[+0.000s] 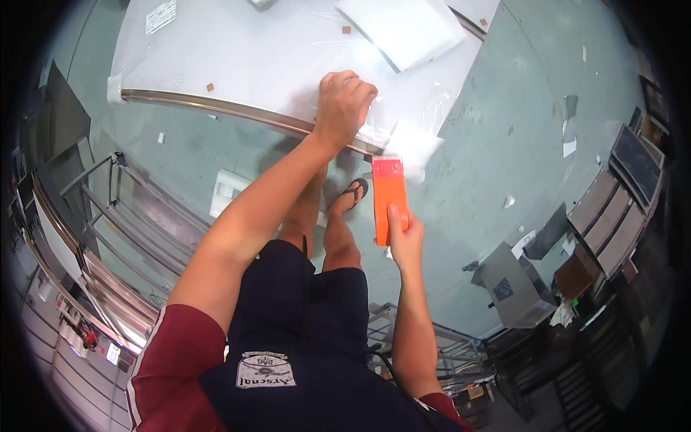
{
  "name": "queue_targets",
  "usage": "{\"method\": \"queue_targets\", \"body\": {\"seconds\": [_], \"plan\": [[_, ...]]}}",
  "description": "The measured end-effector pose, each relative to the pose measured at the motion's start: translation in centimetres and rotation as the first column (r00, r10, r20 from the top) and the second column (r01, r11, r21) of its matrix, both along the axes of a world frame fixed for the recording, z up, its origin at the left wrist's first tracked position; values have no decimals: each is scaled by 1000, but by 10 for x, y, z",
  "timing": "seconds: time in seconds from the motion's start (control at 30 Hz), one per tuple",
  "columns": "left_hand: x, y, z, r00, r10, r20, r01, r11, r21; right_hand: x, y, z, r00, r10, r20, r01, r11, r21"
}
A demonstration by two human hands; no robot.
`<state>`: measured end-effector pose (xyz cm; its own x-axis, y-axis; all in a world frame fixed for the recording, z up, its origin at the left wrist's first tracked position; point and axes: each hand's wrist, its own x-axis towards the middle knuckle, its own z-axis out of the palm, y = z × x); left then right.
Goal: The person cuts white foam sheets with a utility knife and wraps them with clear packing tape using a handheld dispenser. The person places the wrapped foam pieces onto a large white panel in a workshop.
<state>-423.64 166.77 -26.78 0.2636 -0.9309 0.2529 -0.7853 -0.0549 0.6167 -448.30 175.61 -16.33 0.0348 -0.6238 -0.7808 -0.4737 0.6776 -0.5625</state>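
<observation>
My right hand [407,232] grips an orange tape dispenser [391,205], with its thumb along one side. The dispenser's pinkish-red end points away from me, close to a corner of the large white panel [237,57]. Over that panel's near edge is my left hand [345,101], its fingers curled in. The fingertips are partly hidden, and whatever they pinch cannot be made out. A white foam corner piece [415,144] sits at the panel's near right corner. Glossy clear film shows on the panel beside my left hand. A metal strip [223,106] runs along the near edge.
A white foam sheet [403,29] lies on the panel's far right part. Metal racks [129,216] stand at the left. To the right, a grey box [511,284] and dark leaning panels [612,216] stand on the green floor [497,144], among scattered scraps.
</observation>
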Motion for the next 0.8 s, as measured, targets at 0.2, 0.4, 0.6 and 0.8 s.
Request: {"method": "queue_targets", "body": {"seconds": [0.2, 0.4, 0.6, 0.8], "plan": [[-21, 2, -7, 995, -8, 101, 6, 1000, 22, 11, -16, -9, 988, 121, -99, -121, 993, 9], [-26, 8, -3, 857, -438, 271, 325, 868, 375, -7, 4, -9, 984, 158, -76, -163, 985, -53], [-29, 8, -12, 811, -463, 357, 314, 860, 403, -97, 83, -30, 984, 149, -101, -163, 975, -148], [-35, 6, -3, 792, -492, 362, 284, 821, 495, -129, 88, -115, 937, 262, -232, -309, 930, -201]]}}
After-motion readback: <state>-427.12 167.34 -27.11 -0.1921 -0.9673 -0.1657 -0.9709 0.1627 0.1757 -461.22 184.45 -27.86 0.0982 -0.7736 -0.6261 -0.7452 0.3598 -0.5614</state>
